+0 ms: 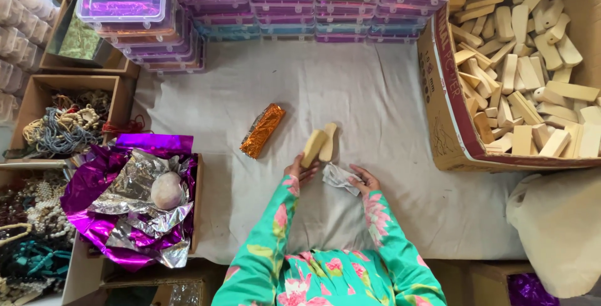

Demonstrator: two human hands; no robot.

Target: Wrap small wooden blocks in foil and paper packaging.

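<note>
Wooden blocks [319, 144], two of them, sit pinched side by side in my left hand [298, 169] so they stay lined up. My right hand [364, 181] grips crumpled silver foil [339, 177] just beside them. An orange-wrapped bar [263, 130] lies further left of my grip.

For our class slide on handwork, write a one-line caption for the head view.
Left hand grips a wooden block; right hand holds crumpled foil on grey cloth.

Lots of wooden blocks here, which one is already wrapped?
The block lying alone on the cloth, left of the two bare blocks: it alone is covered in shiny orange foil.
</note>
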